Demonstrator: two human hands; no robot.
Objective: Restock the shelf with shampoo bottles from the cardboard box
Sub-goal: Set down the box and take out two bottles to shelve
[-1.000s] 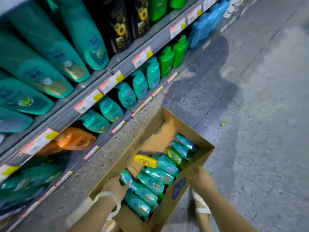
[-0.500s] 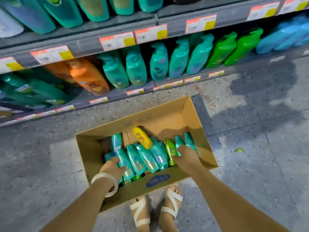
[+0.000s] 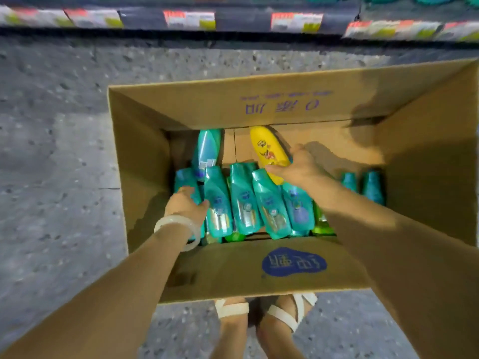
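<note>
Picking stock: in the cardboard box (image 3: pixel 145 161) on the floor, the left hand (image 3: pixel 185 206) grips a teal bottle (image 3: pixel 184 180), the right hand (image 3: pixel 298 167) closes on the yellow bottle (image 3: pixel 269 151); lifting both to the shelf (image 3: pixel 233 20) likely follows

1. You stand in a shop aisle, on a speckled grey floor (image 3: pixel 64 151).
2. A shelf edge (image 3: pixel 246 20) ahead carries a row of price tags (image 3: pixel 189 19).
3. A cardboard box (image 3: pixel 233 104) holds many identical bottles (image 3: pixel 243 200).
</note>
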